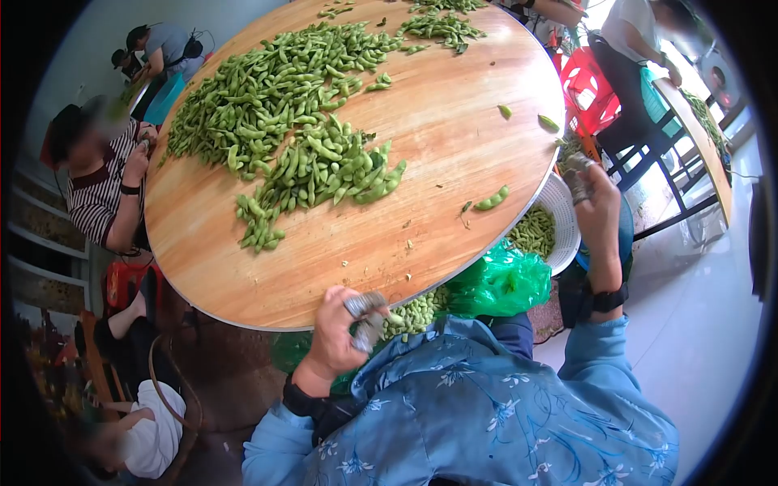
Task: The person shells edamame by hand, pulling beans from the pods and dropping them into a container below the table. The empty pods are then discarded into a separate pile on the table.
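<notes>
My left hand [334, 330] is at the table's near edge, above shelled beans [417, 314]. Grey wraps cover its thumb and a finger, which stand apart with nothing visible between them. Out to the right, past the table's rim, my right hand [598, 206] is raised beside a white basket [566, 223] of green pods. Its wrapped fingers are closed, and what they hold is too small to make out. A large heap of green pods [275, 89] lies on the round wooden table [421, 194], with a single pod [492, 198] near the right rim.
A green plastic bag [506, 279] lies between the table edge and my lap. People sit on the left, one in a striped shirt [101, 186]. At the upper right are a red chair [590, 89], another person [632, 40] and a second table [697, 138].
</notes>
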Motion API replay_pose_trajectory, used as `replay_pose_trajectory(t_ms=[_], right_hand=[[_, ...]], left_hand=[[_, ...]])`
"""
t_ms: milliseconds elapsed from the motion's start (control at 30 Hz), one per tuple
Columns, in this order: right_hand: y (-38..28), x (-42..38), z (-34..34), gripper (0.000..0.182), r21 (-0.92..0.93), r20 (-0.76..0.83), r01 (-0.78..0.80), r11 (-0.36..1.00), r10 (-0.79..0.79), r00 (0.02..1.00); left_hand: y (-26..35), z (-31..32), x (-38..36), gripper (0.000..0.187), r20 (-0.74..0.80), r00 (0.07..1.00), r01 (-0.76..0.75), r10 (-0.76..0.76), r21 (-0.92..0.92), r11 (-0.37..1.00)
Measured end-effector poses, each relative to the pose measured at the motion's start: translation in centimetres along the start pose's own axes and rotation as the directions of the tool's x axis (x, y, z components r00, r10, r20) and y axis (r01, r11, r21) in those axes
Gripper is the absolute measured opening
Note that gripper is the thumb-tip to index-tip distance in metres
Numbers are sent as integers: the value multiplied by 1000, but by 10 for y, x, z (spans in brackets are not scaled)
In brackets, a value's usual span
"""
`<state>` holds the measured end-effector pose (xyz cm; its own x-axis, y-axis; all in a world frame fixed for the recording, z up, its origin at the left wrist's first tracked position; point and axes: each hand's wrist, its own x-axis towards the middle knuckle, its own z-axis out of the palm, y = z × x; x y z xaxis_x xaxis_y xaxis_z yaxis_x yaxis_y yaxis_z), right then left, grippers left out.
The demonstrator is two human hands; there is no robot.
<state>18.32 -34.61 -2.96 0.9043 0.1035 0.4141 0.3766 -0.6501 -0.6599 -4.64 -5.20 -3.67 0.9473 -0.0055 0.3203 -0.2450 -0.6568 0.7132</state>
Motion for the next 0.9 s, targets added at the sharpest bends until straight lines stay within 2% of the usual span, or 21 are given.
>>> replay_pose_trajectory(t_ms=[67, 133, 200, 233, 267, 300, 333, 367, 400, 433, 467, 500, 533, 600, 667, 800, 900], right_hand=[[-25, -12, 20, 18, 377, 19, 135, 917, -153, 988], [-59, -33, 41, 15, 535, 250, -1, 845, -157, 955], [-96, -55, 62, 13, 652, 401, -104, 751, -226, 888], [-107, -60, 72, 17, 628, 445, -6, 778, -353, 823], [-111, -63, 81, 20, 607, 486, 97, 789, -466, 739], [-108, -62, 90, 20, 614, 484, 101, 782, -475, 735], [-102, -59, 99, 16, 601, 441, 156, 783, -489, 753], [-98, -54, 104, 15, 584, 397, 210, 784, -502, 768], [-90, -37, 96, 12, 398, 361, 342, 851, -489, 794], [-70, -25, 98, 9, 213, 275, 338, 917, -389, 879], [-55, -14, 93, 10, 289, 204, 157, 944, -221, 954], [-46, -2, 81, 11, 230, 174, 111, 967, -153, 973], [-36, 4, 73, 10, 335, 197, -24, 942, -45, 979], [-31, 3, 63, 13, 572, 246, -150, 807, 5, 969], [-43, -11, 62, 18, 724, 294, -194, 662, -41, 955], [-75, -35, 60, 23, 755, 470, -349, 556, -87, 879], [-94, -47, 64, 25, 704, 589, -417, 575, -144, 795]], left_hand=[[7, 1, 2, 18, 21, 999, -44, 44, 21, 999], [10, 0, 2, 17, 36, 997, -77, 75, 56, 995], [10, 0, 8, 13, -135, 991, -2, 13, 82, 997], [11, -1, 14, 10, -240, 967, 96, -82, 46, 994], [7, -5, 20, 10, -248, 965, 99, -82, 55, 994], [0, -9, 25, 13, -308, 939, 169, -154, 25, 985], [-6, -14, 28, 15, -363, 905, 236, -223, -10, 972], [-11, -21, 31, 15, -368, 903, 238, -223, -4, 971], [-15, -29, 33, 13, -385, 893, 259, -234, 13, 966], [-19, -33, 36, 11, -399, 884, 278, -244, 28, 960], [-22, -35, 41, 11, -400, 884, 276, -243, 28, 961], [-24, -35, 47, 12, -362, 911, 227, -198, 41, 973], [-26, -33, 52, 14, -321, 935, 178, -153, 52, 983], [-30, -22, 71, 13, -300, 947, 147, -118, 77, 986], [-39, -14, 92, 14, -132, 984, -55, 120, 418, 907], [-58, -1, 110, 15, -84, 995, -2, 52, 507, 862], [-55, 0, 108, 14, -81, 997, 34, 10, 531, 847]])
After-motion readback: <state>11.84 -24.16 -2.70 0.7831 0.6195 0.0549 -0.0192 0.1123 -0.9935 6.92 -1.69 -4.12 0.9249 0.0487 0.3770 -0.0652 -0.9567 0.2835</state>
